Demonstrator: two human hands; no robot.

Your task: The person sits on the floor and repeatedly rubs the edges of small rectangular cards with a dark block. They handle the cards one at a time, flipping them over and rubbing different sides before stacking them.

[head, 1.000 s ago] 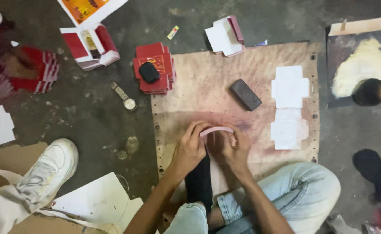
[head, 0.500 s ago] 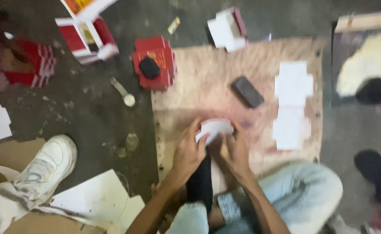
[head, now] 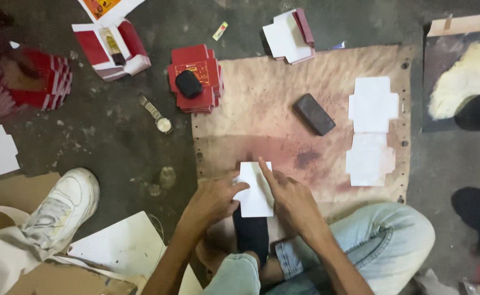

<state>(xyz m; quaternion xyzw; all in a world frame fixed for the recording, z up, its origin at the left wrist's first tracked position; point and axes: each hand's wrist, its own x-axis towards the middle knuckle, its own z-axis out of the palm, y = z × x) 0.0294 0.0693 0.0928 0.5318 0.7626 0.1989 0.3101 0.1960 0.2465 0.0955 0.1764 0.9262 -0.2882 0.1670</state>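
Observation:
A small white folded card piece [head: 255,192] lies flat on the stained brown work board [head: 283,104], just in front of my knees. My left hand [head: 211,200] presses its left edge with the fingers spread. My right hand [head: 289,198] rests on its right side, the index finger stretched along the top edge. Neither hand lifts the piece.
Two white die-cut card blanks [head: 372,105] lie at the board's right. A dark block [head: 313,113] sits mid-board. A stack of red cards with a black object [head: 195,79] is at the left corner, a wristwatch [head: 157,116] and a white shoe [head: 59,210] further left.
The piece was held curved between both hands above the board; now it lies flat and both hands press it down.

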